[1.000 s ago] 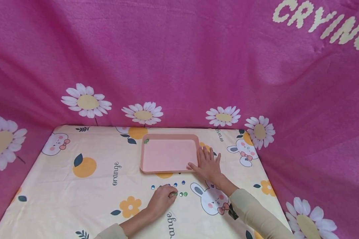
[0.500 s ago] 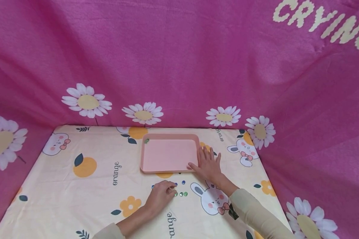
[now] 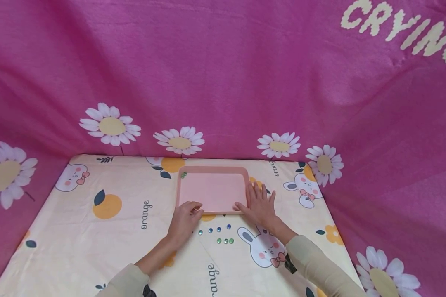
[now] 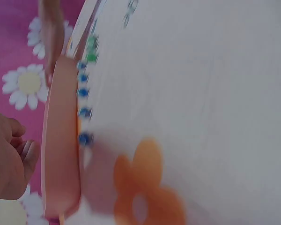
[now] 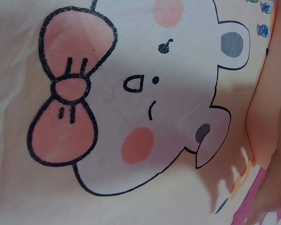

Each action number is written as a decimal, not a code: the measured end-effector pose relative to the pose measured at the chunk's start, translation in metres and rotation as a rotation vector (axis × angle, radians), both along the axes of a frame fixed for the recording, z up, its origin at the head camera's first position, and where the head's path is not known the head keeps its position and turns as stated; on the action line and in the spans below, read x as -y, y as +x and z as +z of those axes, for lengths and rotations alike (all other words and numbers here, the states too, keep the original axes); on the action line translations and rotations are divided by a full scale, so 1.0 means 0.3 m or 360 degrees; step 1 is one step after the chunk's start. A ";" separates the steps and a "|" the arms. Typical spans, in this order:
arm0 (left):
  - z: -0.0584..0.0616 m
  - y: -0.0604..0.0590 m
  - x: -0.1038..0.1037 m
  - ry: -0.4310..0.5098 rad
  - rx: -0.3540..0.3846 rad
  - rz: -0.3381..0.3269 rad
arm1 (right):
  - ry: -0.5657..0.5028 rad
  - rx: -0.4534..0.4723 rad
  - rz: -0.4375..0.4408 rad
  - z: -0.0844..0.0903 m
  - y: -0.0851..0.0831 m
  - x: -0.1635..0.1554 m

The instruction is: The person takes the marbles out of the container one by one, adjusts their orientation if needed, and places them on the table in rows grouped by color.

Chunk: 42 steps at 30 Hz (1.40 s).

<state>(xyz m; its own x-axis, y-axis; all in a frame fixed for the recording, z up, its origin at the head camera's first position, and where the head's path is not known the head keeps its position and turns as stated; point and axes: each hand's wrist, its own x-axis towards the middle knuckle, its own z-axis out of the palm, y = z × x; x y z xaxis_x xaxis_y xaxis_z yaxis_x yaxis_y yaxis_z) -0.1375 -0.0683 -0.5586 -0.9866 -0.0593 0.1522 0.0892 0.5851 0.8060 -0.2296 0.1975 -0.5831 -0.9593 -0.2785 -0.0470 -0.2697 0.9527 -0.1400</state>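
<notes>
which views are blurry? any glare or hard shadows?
Head view: sharp, even light, no glare, wide-angle bend at the edges. Left wrist view: motion-smeared, beads streaked, tray and left hand soft. Right wrist view: crisp rabbit print, soft shadow across it, right hand blurred at the frame edge.

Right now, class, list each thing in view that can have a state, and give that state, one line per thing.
Pink tray: flat on the table, one green bead in its far left corner.
Loose beads: on the cloth, outside the tray.
Left hand: fingers curled over the tray's near rim.
Right hand: flat, fingers straight, against the tray's right edge.
</notes>
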 end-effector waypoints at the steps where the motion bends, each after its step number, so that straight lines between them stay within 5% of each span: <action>1: 0.001 -0.009 0.013 -0.0023 -0.0014 0.0020 | -0.0001 -0.0003 0.0001 -0.001 -0.001 -0.002; 10: -0.005 -0.078 0.099 -0.0513 -0.0198 0.0061 | -0.0014 -0.0013 0.0012 0.000 -0.003 -0.006; 19: -0.057 -0.125 0.127 -0.0818 -0.0076 0.0071 | -0.0012 -0.0013 0.0005 -0.006 -0.003 -0.002; 42: -0.090 -0.177 0.173 -0.0976 0.0264 -0.0011 | 0.0023 -0.0010 0.0003 -0.005 -0.005 0.001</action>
